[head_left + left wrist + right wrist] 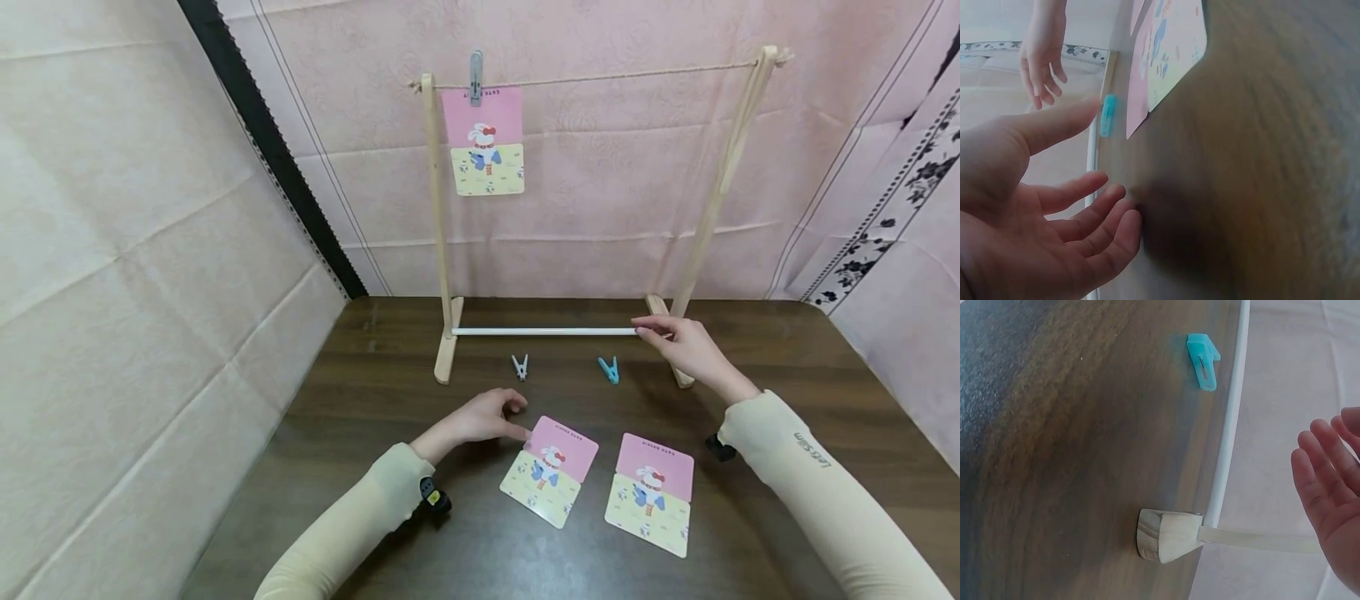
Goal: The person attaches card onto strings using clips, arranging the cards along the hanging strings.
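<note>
My left hand hovers low over the table, its fingers loosely bent and nothing in them. Its thumb points at the nearer-left pink-and-yellow card; in the left wrist view a gap shows between thumb and card. A second such card lies to the right. My right hand is in the air by the stand's right foot, fingers extended and holding nothing. Beyond the cards lie a pale grey clothespin and a blue clothespin. A grey clothespin holds a third card on the rope.
The wooden stand has a left post, a right post and a white rod low between its feet. It stands at the back of the dark wooden table. Pale pink cloth hangs behind.
</note>
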Motion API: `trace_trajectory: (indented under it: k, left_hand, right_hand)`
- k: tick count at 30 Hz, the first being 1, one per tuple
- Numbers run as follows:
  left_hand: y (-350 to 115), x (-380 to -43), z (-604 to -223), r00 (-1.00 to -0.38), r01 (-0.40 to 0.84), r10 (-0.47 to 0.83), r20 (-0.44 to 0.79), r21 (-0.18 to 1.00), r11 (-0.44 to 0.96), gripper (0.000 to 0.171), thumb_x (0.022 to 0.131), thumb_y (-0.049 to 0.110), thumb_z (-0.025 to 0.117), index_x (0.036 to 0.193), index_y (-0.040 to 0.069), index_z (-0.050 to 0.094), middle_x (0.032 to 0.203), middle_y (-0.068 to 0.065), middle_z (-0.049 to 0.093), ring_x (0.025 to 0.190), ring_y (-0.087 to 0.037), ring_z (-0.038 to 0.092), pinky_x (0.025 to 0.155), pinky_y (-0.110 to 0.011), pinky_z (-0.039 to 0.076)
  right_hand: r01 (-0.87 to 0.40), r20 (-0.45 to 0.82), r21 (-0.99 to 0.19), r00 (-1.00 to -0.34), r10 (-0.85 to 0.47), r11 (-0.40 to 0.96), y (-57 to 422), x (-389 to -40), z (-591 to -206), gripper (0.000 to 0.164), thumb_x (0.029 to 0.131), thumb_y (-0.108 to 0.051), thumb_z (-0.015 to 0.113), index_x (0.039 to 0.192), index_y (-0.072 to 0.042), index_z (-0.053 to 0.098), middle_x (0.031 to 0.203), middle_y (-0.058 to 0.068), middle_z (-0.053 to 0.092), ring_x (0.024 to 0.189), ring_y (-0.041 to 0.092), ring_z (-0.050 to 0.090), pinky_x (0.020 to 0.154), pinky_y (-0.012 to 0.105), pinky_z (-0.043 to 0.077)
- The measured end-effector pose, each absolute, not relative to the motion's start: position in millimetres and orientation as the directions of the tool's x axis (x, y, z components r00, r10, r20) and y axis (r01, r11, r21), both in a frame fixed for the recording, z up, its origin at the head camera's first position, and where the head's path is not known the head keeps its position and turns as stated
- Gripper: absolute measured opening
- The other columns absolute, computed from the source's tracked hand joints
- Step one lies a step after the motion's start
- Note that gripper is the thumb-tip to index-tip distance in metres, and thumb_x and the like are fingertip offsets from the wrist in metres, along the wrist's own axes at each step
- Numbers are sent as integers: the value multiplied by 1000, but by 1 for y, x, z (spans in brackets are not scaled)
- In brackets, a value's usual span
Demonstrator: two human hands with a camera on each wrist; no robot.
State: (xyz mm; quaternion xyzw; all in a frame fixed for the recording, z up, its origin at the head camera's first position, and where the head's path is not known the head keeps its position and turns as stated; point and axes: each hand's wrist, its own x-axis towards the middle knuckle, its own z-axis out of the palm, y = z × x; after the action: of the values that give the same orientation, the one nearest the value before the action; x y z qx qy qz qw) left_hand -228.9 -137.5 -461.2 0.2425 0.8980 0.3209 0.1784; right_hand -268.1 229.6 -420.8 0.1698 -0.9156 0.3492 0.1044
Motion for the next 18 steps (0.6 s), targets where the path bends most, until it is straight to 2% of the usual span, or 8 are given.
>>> trace_trajectory:
  k: [13, 18]
  left_hand:
    - [-126, -223, -462, -814, 332, 548, -193, 621, 710, 53, 80, 29, 86, 123, 7, 65, 113, -5, 60, 101, -18, 55, 93, -34, 47]
    - [-124, -223, -465, -815, 355, 551, -181, 596, 721, 53, 79, 30, 87, 122, 7, 67, 112, -3, 60, 101, -16, 55, 94, -32, 46]
  right_hand:
    - [-355, 269, -622, -934, -235, 698, 231, -271, -428, 34, 104, -24, 57, 127, -1, 67, 117, 21, 69, 100, 35, 64, 81, 46, 49]
    - [-352, 250, -613, -936, -249, 707, 234, -275, -435, 33, 105, -23, 57, 127, -1, 67, 118, 21, 69, 102, 35, 64, 80, 44, 50]
